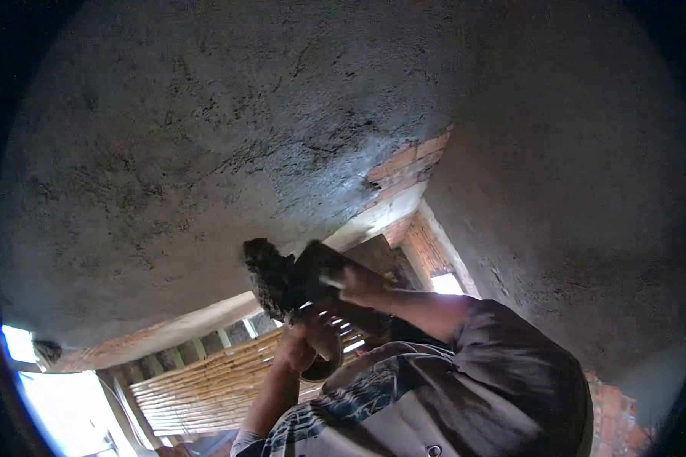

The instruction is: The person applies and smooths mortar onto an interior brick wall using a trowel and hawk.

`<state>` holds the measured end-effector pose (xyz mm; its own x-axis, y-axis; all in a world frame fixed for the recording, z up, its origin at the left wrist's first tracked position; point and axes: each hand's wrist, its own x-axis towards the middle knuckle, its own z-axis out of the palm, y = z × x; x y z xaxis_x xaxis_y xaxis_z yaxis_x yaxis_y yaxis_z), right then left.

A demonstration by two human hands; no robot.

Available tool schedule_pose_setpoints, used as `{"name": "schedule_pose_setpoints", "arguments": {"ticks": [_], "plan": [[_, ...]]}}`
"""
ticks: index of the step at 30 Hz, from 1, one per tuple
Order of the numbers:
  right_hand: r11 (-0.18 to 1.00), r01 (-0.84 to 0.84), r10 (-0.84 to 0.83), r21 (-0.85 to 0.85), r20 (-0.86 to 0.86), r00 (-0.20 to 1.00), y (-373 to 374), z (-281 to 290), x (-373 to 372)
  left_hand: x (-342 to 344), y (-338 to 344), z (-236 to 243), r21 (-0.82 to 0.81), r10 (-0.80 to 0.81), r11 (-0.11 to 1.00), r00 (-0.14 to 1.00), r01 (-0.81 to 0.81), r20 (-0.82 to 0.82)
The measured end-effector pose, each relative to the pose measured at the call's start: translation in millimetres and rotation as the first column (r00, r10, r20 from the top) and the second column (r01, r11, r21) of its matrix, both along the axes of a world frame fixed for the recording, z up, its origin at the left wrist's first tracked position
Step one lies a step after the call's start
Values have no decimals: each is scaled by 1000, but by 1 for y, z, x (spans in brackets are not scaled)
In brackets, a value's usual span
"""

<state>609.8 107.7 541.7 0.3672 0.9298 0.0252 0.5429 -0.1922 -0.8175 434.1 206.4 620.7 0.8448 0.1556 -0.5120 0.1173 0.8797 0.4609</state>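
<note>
Just below the wet plastered wall, my right hand (352,282) is closed and smeared by motion. It grips a dark, flat, rectangular plastering trowel (318,263), whose handle is hidden. My left hand (301,348) is lower and a little to the left, its fingers wrapped under a tool loaded with mortar. A dark, lumpy heap of mortar (264,276) rises above that hand and meets the trowel's left edge. The mortar and my fingers hide most of the left tool, so its exact kind is unclear. Fresh grey plaster (229,152) covers the wall beyond both hands.
Bare orange brick (411,161) shows in a strip near the corner. A second plastered wall (564,175) stands at the right. Lower left are a slatted bamboo screen (198,396) and a bright opening (65,404). More brick (611,415) shows at the lower right.
</note>
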Motion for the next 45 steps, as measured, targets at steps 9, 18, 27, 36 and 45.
{"name": "schedule_pose_setpoints", "arguments": {"ticks": [9,18,27,36,45], "plan": [[725,682,-456,95,-676,579,-109,-136,143,140,-4,-27,460,-472,726,857,511,-207],[589,807,425,40,-865,-267,-39,-161,171,249,-38,-98,613,-339,-523,516,592,-787],[467,869,191,-166,-940,-283,-49,-204,236,308,-65,-178,488,-53,-626,591,609,-805],[341,924,206,-172,-945,-252,-31,-343,319,324,-5,-309,718,-23,-590,882,369,-471],[172,982,177,79,-983,48,18,-505,403,192,86,-435,739,250,-124,742,662,-623]]}}
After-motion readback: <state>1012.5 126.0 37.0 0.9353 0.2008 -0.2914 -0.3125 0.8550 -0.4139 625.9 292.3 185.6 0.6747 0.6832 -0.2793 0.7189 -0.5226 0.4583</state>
